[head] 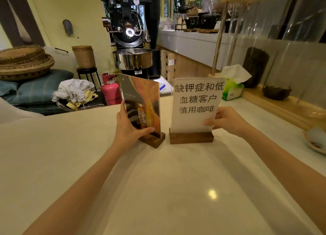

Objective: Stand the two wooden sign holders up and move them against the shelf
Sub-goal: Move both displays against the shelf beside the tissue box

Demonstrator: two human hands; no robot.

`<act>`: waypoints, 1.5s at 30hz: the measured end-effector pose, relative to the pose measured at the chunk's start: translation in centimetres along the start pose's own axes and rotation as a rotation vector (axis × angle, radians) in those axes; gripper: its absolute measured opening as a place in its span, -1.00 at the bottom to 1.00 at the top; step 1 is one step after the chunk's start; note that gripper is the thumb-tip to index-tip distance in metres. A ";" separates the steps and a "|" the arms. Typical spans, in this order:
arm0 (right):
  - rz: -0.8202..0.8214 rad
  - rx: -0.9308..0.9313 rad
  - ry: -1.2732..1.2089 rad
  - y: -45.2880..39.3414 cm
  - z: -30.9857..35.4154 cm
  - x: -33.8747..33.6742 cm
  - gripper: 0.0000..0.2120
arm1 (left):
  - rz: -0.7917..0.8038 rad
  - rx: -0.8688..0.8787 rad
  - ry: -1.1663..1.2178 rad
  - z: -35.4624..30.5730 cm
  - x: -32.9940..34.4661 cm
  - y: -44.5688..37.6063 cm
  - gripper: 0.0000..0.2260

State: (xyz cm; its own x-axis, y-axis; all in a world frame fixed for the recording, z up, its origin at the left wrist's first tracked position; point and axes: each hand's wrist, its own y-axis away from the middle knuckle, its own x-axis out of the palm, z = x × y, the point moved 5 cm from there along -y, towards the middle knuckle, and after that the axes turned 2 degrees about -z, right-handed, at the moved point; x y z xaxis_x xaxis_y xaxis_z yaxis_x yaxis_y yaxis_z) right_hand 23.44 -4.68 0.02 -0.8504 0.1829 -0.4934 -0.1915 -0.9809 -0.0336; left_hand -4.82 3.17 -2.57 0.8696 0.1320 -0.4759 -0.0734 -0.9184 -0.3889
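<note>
Two sign holders stand upright side by side on the pale counter [158,182], each a clear panel in a dark wooden base. The left sign holder [141,100] shows an orange picture with a bottle and is turned at an angle; my left hand [128,127] grips its lower left edge. The right sign holder [195,102] carries white paper with black Chinese characters and faces me; my right hand [227,122] grips its lower right edge. The wooden shelf [275,104] with clear panels runs along the counter's right side, apart from both holders.
A green tissue box [232,88] sits at the shelf's near end behind the right holder. Dark bowls stand on the shelf ledge. A saucer [315,141] lies at the right edge. A coffee roaster [132,41] and pink gas cylinder [111,90] stand beyond the counter.
</note>
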 end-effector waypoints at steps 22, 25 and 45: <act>-0.377 0.145 0.057 2.3 -9.2 -17.3 -0.65 | 0.181 0.113 0.169 -11.6 21.5 -3.7 0.07; -0.447 0.165 0.049 2.4 -10.3 -19.1 -0.69 | 0.200 0.113 0.186 -12.6 24.2 -4.5 0.08; -0.747 0.211 0.191 3.5 -13.7 -24.4 -0.71 | 0.397 0.235 0.213 -16.8 36.3 -8.9 0.13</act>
State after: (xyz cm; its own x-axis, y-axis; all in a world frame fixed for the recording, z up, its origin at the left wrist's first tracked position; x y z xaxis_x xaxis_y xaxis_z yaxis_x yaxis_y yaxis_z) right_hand 50.24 -13.50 0.09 -0.3657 0.7534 -0.5464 -0.7821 -0.5671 -0.2585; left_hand 35.56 9.83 -3.14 0.8307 -0.3117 -0.4614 -0.5052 -0.7702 -0.3894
